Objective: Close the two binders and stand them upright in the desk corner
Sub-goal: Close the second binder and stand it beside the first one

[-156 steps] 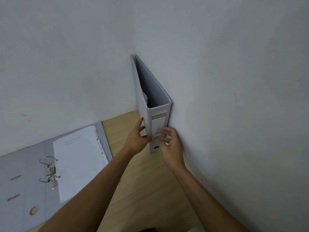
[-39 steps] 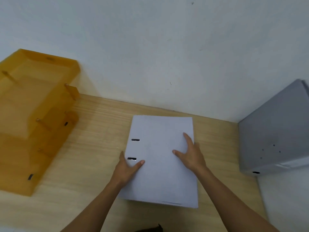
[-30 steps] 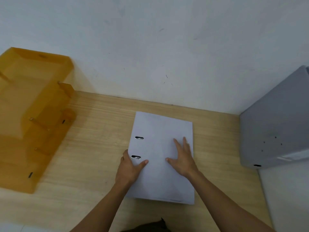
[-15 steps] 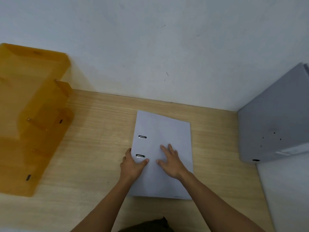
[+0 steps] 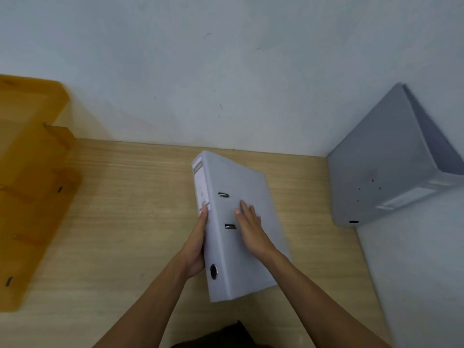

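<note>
binder number two (image 5: 241, 222) is closed, pale grey, tilted up off the tabletop (image 5: 120, 222) mid-desk. left hand (image 5: 195, 244) cups the spine, right hand (image 5: 248, 227) lies flat with fingers spread on the cover. spine label unreadable (too blurry). other binder (image 5: 381, 167) stands in the corner.

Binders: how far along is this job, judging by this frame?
Done: one closed binder stands in the desk corner against the right wall. In hand: the second binder, closed, is tipped up off the desk, left hand on its spine side, right hand flat on its cover. Left: standing it upright beside the first.
</note>
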The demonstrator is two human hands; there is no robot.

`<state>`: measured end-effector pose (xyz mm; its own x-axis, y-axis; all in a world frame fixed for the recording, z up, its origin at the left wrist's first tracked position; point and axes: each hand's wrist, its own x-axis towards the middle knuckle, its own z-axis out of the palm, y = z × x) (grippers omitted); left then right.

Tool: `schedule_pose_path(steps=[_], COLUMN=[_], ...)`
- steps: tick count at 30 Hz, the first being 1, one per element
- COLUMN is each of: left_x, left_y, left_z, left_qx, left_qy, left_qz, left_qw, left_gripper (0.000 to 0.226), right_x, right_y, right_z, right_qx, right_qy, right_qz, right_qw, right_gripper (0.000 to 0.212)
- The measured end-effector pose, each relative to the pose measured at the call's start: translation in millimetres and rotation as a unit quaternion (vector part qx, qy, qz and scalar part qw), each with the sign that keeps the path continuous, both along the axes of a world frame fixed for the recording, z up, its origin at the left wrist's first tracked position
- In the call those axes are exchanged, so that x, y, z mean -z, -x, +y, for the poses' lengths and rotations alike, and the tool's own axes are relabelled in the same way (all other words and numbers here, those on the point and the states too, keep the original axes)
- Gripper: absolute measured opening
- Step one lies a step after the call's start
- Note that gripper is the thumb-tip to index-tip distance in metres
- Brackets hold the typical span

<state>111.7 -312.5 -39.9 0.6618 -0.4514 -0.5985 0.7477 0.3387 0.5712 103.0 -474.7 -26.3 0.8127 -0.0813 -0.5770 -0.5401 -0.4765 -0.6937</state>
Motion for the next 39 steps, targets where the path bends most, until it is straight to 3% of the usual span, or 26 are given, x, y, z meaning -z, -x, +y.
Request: schedule_pose_path(steps=[8, 12, 16, 22, 32, 39], left_x=[-41, -61, -75, -71, -47, -38], left_y=[9, 7, 4, 4, 14, 9], left_z=[-70, -98, -131, -188, -254, -286], left_qx=[0.043, 0.065, 0.08, 0.105, 0.185, 0.192], left_qy=[-0.034, -0.067, -0.094, -0.151, -0.218, -0.253], left_qz=[-0.105, -0.178, -0.266, -0.395, -0.471, -0.467], left_qw=[0.993, 0.98, 0.956, 0.9, 0.834, 0.825], left_gripper=[0.057, 0.058, 0.058, 0.078, 0.111, 0.109], right_x=[-42, -66, -92, -95, -66, -42], right_y=[11, 17, 16, 31, 85, 97], right_z=[-50, -82, -121, -183, -250, -271], right_qx=[0.026, 0.052, 0.082, 0.099, 0.177, 0.188], right_qy=[-0.044, -0.073, -0.084, -0.128, -0.123, -0.076], right_qz=[-0.097, -0.187, -0.286, -0.356, -0.369, -0.345], right_qw=[0.994, 0.978, 0.951, 0.921, 0.904, 0.917], right_gripper=[0.072, 0.077, 0.072, 0.065, 0.053, 0.054])
